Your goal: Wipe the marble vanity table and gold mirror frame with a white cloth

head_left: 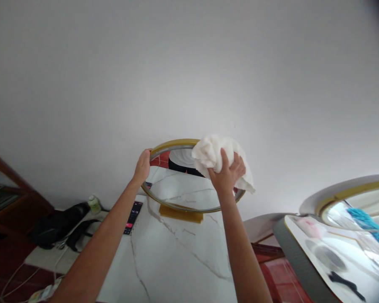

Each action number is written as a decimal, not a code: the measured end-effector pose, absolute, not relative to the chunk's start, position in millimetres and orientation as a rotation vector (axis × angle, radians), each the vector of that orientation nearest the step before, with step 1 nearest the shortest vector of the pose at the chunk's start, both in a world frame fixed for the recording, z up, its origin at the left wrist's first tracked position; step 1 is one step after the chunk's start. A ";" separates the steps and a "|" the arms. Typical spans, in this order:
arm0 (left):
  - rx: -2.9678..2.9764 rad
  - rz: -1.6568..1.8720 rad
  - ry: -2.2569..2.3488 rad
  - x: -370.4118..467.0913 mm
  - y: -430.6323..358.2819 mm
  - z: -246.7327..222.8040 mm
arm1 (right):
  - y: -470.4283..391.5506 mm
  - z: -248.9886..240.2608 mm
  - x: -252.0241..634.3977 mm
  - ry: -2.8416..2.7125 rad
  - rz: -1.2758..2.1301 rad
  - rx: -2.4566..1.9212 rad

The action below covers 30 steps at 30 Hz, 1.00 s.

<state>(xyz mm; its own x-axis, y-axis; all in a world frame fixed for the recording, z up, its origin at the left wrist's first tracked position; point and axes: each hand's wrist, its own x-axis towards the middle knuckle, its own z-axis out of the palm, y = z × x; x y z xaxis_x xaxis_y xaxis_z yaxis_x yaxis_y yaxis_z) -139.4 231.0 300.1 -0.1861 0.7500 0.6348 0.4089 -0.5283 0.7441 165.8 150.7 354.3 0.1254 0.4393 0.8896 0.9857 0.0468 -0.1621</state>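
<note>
A round mirror (183, 189) in a gold frame stands on a gold base (181, 213) on a white marble-patterned table (177, 256). My left hand (142, 167) is closed round the left edge of the frame. In my right hand (227, 172) is a bunched white cloth (208, 153), pressed over the upper right part of the mirror and hanging past its right edge. The glass reflects the table, dark and pale cloth, and some red.
A phone (133, 217) lies on the table's left side. Further left are a black bag (60, 223), a small bottle (94, 204) and cables. At the right, another gold-framed mirror (360, 206) stands by a white surface (331, 256). A pale wall (189, 75) rises behind.
</note>
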 end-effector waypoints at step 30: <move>1.797 1.763 1.358 -142.2 228.2 301.3 | 163.0 265.5 44.7 -2.356 -0.889 -1.211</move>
